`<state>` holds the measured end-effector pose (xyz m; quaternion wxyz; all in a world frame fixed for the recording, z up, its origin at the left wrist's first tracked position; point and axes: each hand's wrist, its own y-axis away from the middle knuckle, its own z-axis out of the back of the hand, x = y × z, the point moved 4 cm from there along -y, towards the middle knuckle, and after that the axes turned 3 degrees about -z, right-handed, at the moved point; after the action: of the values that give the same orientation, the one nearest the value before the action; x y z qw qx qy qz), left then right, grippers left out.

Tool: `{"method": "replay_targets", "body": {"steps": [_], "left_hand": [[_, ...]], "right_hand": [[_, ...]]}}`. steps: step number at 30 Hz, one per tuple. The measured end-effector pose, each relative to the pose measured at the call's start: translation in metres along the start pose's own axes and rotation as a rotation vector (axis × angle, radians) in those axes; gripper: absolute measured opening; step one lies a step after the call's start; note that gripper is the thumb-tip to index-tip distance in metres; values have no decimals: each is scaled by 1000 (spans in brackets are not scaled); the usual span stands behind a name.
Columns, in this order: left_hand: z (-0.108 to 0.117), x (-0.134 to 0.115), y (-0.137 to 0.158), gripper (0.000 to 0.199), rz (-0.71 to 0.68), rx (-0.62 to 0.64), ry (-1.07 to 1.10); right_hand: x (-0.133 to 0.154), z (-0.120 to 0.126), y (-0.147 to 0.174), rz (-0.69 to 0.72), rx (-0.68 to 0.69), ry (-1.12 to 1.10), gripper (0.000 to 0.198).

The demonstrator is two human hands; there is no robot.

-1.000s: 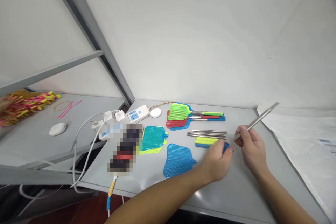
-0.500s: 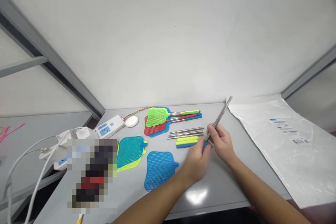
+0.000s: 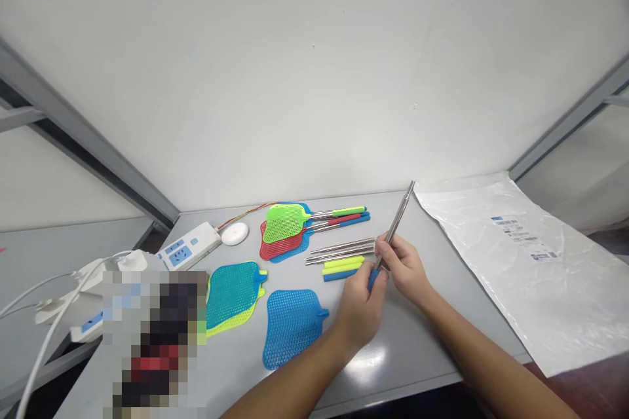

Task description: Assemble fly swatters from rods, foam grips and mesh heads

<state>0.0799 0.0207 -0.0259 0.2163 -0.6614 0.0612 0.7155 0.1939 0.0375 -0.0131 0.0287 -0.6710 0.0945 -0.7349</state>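
At centre frame, above the grey table, the left hand is closed round a blue grip while the right hand pinches the metal rod; keeping both in line should help them mate.

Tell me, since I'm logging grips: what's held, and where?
A metal rod: right hand pinches its lower shaft, left hand grips its blue handle.
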Motion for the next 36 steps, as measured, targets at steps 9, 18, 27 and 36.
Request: {"method": "replay_targets", "body": {"steps": [9, 18, 27, 36], "left_hand": [[-1, -1, -1, 23, -11, 4, 18], [1, -9, -3, 26, -3, -31, 76], [1, -2, -3, 27, 42, 2, 44], [-7, 21, 2, 33, 224, 201, 4]], "right_hand": [[5, -2, 4, 42, 79, 78, 27], [8, -6, 3, 94, 130, 141, 26], [3, -2, -1, 20, 175, 24, 30], [-7, 27, -20, -80, -163, -309, 39]]}}
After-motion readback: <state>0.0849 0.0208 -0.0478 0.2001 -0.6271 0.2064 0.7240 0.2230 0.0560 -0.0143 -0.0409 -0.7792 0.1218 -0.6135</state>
